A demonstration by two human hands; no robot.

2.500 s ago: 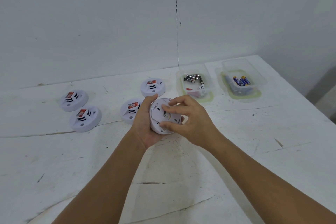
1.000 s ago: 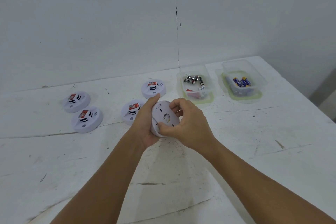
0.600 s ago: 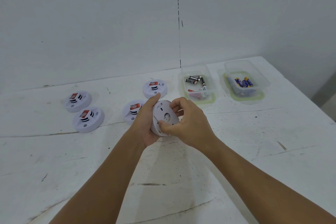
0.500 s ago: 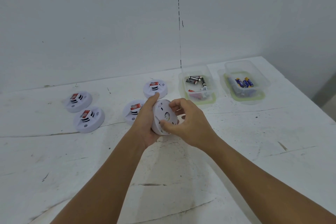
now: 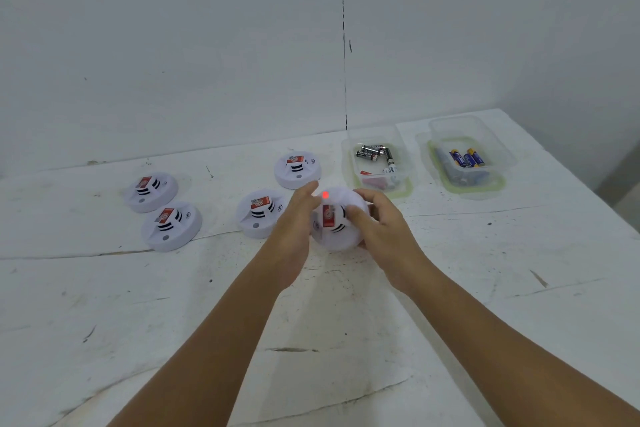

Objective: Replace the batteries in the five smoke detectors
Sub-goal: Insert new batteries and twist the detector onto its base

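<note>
- White walls with a dark vertical seam point(image 5: 343, 45) stand behind a scuffed white desk point(image 5: 485, 288) that fills the lower view.
- Left hand point(image 5: 292, 232) cups the left edge of the held smoke detector point(image 5: 341, 222), thumb raised along its rim, fingers curled behind it.
- Right hand point(image 5: 377, 229) closes on the right edge of the same detector, with its fingertips point(image 5: 353, 213) resting on the face beside the red label.
- Held between both hands, this detector faces the camera, tilted up off the desk; a red light point(image 5: 325, 195) glows near its upper rim. Motion blur softens it, so whether its lower edge touches the desk is hard to tell.
- Just left of the left hand lies the nearest detector point(image 5: 258, 213), face up on the desk.
- Behind the hands sits the far detector point(image 5: 297, 170), also face up, near the left tray.
- Well to the left, two more lie close together: the left rear detector point(image 5: 150, 191) and the left front detector point(image 5: 171, 226).
- Right of the far detector stands the left tray point(image 5: 349, 163), clear plastic, holding black batteries point(image 5: 372, 152) loose in a heap.
- Further right, apart from it, the right tray point(image 5: 498, 163) holds blue batteries point(image 5: 465, 158) side by side.
</note>
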